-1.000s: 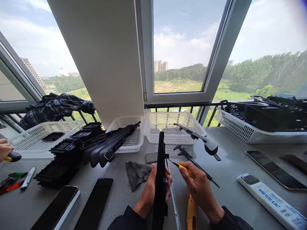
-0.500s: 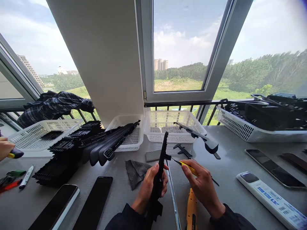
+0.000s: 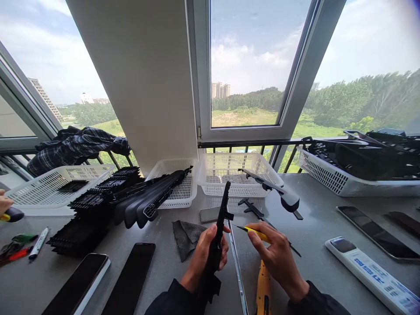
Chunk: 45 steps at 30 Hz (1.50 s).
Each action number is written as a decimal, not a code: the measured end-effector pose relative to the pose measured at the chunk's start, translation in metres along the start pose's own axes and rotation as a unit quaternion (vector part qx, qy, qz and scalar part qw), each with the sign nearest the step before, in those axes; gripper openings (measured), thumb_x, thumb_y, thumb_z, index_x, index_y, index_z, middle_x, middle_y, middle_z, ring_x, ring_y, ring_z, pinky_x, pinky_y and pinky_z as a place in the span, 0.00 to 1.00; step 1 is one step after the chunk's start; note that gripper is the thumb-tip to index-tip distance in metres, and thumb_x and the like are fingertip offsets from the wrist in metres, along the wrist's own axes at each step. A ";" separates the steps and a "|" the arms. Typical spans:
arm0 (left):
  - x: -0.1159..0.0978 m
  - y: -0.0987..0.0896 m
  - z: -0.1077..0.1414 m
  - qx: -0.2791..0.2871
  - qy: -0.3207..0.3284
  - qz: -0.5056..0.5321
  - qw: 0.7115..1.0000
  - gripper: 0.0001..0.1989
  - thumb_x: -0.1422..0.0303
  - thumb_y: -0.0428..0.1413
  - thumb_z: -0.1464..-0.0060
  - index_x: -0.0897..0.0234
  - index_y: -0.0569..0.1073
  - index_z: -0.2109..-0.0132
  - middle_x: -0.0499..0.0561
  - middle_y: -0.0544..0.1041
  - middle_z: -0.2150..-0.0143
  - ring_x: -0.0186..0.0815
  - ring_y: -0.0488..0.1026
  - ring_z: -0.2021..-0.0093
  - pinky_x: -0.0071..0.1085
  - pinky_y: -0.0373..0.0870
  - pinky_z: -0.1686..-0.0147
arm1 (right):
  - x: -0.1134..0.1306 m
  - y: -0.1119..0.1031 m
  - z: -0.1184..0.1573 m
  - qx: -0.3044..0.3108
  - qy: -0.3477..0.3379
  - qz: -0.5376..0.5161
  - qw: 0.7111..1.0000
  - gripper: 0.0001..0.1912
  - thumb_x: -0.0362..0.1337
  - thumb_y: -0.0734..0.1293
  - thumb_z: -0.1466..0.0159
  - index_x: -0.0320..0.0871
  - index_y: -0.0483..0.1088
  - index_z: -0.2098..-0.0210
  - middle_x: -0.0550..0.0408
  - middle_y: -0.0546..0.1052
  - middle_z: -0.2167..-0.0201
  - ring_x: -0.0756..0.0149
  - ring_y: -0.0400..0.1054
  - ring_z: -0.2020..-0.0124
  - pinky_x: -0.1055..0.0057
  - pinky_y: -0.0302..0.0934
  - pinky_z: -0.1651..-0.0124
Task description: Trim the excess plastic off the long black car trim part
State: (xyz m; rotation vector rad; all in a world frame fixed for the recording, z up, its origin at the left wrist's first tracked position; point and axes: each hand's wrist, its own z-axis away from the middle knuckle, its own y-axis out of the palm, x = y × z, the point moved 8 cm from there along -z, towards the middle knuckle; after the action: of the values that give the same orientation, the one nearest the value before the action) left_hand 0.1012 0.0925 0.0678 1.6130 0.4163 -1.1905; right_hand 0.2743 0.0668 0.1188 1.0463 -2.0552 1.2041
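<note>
My left hand [image 3: 206, 251] is wrapped round a long black plastic part [image 3: 219, 236], which stands up with its toothed tip raised. A small tab juts from its right side. In my right hand [image 3: 277, 253] is a yellow craft knife [image 3: 260, 234], pinched between thumb and fingers. Its thin blade points left at the black part, a small gap away from the tab. Under my hands a metal ruler [image 3: 239, 278] lies on the grey table, with a yellow-orange tool [image 3: 263, 288] to its right and a dark grey cloth [image 3: 187, 238] to its left.
White baskets [image 3: 241, 191] line the back, one heaped with black parts [image 3: 377, 157]. Black calipers [image 3: 252, 209] lie beyond my right hand. Stacked black parts [image 3: 82, 232] and phones [image 3: 129, 278] are on the left. Another person's hand [image 3: 4, 203] holds a tool at the left edge.
My right hand's knife tip has moved slightly down and away from the black part's tab. The other person's hand has shifted left. My left hand keeps its grip.
</note>
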 end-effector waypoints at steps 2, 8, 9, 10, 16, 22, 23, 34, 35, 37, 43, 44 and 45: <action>0.000 0.000 0.000 0.003 0.003 0.002 1.000 0.31 0.38 0.54 0.40 0.65 0.74 0.55 0.40 0.67 0.80 0.25 0.57 0.89 0.23 0.55 0.88 | 0.001 0.000 0.000 -0.003 -0.003 -0.002 1.000 0.18 0.49 0.64 0.27 0.45 0.81 0.59 0.51 0.82 0.64 0.58 0.77 0.62 0.67 0.67 0.59; -0.001 0.003 0.001 0.004 0.013 -0.005 1.000 0.29 0.39 0.56 0.40 0.64 0.73 0.57 0.40 0.67 0.80 0.25 0.57 0.89 0.22 0.56 0.89 | 0.002 -0.002 -0.001 -0.010 -0.002 -0.004 1.000 0.18 0.49 0.64 0.26 0.45 0.81 0.58 0.50 0.83 0.62 0.58 0.77 0.62 0.67 0.68 0.59; -0.001 0.004 0.001 0.003 0.013 -0.008 1.000 0.29 0.39 0.56 0.40 0.64 0.72 0.57 0.40 0.67 0.80 0.25 0.57 0.89 0.22 0.56 0.89 | 0.002 -0.001 -0.001 -0.008 -0.001 -0.003 1.000 0.18 0.49 0.64 0.26 0.45 0.81 0.58 0.50 0.83 0.62 0.58 0.77 0.61 0.67 0.68 0.59; -0.001 0.004 0.001 0.003 0.014 -0.011 1.000 0.28 0.40 0.56 0.40 0.64 0.72 0.57 0.40 0.67 0.80 0.25 0.56 0.89 0.22 0.56 0.89 | 0.002 -0.001 0.000 -0.005 0.001 -0.002 1.000 0.18 0.49 0.64 0.26 0.45 0.81 0.58 0.50 0.83 0.62 0.58 0.77 0.61 0.67 0.69 0.59; -0.001 0.006 0.001 0.003 0.016 -0.017 1.000 0.28 0.40 0.58 0.40 0.63 0.71 0.57 0.40 0.67 0.81 0.25 0.56 0.90 0.21 0.55 0.90 | 0.001 -0.002 0.001 -0.005 -0.001 0.012 1.000 0.17 0.49 0.65 0.27 0.45 0.81 0.57 0.50 0.83 0.61 0.58 0.78 0.60 0.67 0.69 0.59; 0.001 0.004 0.001 0.001 0.010 -0.027 1.000 0.28 0.40 0.57 0.41 0.62 0.70 0.56 0.39 0.67 0.80 0.24 0.55 0.89 0.21 0.56 0.89 | -0.001 -0.003 0.001 -0.005 -0.001 0.012 1.000 0.17 0.49 0.65 0.26 0.45 0.81 0.57 0.50 0.82 0.62 0.59 0.77 0.61 0.67 0.69 0.58; 0.001 0.004 0.001 0.001 0.009 -0.029 1.000 0.28 0.40 0.57 0.41 0.62 0.70 0.56 0.39 0.67 0.80 0.24 0.55 0.89 0.21 0.56 0.89 | -0.001 -0.003 0.001 -0.003 -0.003 0.011 1.000 0.18 0.49 0.65 0.27 0.45 0.81 0.57 0.50 0.82 0.62 0.59 0.77 0.61 0.67 0.69 0.59; -0.001 0.007 0.001 -0.001 0.003 -0.034 0.999 0.28 0.39 0.58 0.42 0.62 0.71 0.58 0.39 0.66 0.81 0.24 0.55 0.89 0.21 0.56 0.89 | -0.003 -0.004 -0.001 -0.003 0.015 0.014 1.000 0.20 0.51 0.64 0.26 0.45 0.81 0.57 0.48 0.83 0.61 0.56 0.77 0.60 0.65 0.69 0.58; -0.001 0.006 0.001 -0.002 0.003 -0.036 0.999 0.28 0.39 0.58 0.42 0.62 0.71 0.58 0.39 0.67 0.81 0.24 0.55 0.89 0.21 0.56 0.89 | -0.004 -0.005 -0.001 -0.005 0.018 0.014 1.000 0.20 0.51 0.64 0.26 0.45 0.81 0.57 0.48 0.83 0.61 0.56 0.77 0.60 0.65 0.69 0.58; -0.001 0.006 0.001 -0.005 0.002 -0.039 0.999 0.28 0.39 0.58 0.42 0.62 0.71 0.58 0.39 0.67 0.81 0.24 0.55 0.89 0.21 0.56 0.89 | -0.005 -0.005 -0.001 -0.010 0.021 0.014 1.000 0.20 0.51 0.64 0.26 0.45 0.81 0.57 0.48 0.83 0.60 0.56 0.78 0.59 0.66 0.69 0.57; -0.003 0.003 0.002 -0.034 0.004 -0.048 0.998 0.30 0.38 0.56 0.42 0.63 0.72 0.58 0.40 0.66 0.81 0.26 0.56 0.88 0.23 0.54 0.88 | 0.001 -0.005 0.000 0.000 0.013 0.001 1.000 0.20 0.51 0.64 0.26 0.44 0.81 0.58 0.50 0.83 0.61 0.58 0.78 0.61 0.67 0.69 0.60; -0.005 0.001 0.002 -0.051 0.010 -0.045 0.998 0.31 0.38 0.56 0.42 0.64 0.73 0.58 0.40 0.67 0.81 0.25 0.56 0.88 0.23 0.54 0.88 | 0.002 -0.005 0.000 -0.002 0.011 -0.002 1.000 0.20 0.51 0.63 0.26 0.44 0.81 0.57 0.50 0.83 0.61 0.57 0.78 0.61 0.67 0.69 0.60; -0.007 -0.002 0.003 -0.071 0.017 -0.041 0.996 0.31 0.37 0.56 0.42 0.65 0.73 0.57 0.41 0.67 0.81 0.25 0.56 0.87 0.23 0.54 0.87 | 0.003 -0.005 0.000 -0.003 0.010 -0.005 1.000 0.21 0.51 0.63 0.26 0.44 0.81 0.57 0.50 0.83 0.61 0.57 0.78 0.61 0.67 0.69 0.60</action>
State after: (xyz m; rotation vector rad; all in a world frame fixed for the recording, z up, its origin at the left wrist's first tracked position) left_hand 0.0953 0.0921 0.0725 1.5070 0.5810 -1.1683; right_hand 0.2767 0.0645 0.1231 1.0364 -2.0359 1.1983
